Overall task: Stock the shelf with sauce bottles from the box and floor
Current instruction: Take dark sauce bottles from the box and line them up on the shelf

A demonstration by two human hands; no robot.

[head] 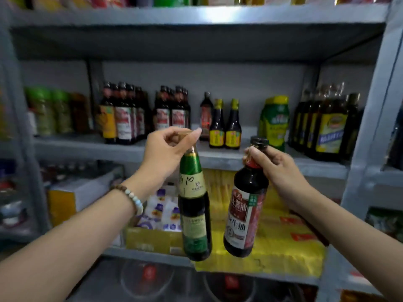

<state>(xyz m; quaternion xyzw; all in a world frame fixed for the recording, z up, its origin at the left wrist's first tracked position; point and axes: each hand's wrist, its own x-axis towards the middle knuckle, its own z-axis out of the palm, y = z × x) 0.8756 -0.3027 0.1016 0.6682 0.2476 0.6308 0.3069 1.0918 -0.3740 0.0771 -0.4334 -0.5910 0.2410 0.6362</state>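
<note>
Two sauce bottles are held up before the grey metal shelf, one in each hand. The left hand is curled round the cap and neck of a green-labelled dark bottle, which hangs beneath it slightly tilted. The right hand is clamped on the neck of a red-labelled soy sauce bottle, just under its black cap. Both are gripped at the top, probably so that the bases are left free to be set down among standing neighbours without fingers being trapped. The two bottles are carried near each other, not touching, about level with the shelf's front edge.

On the shelf, stock is grouped by kind: red-labelled dark bottles at the left, two small yellow-labelled bottles in the middle, a yellow-green container and oil bottles at the right. Bare board is visible along the front, so placement there is judged likely. Neither box nor floor is shown.
</note>
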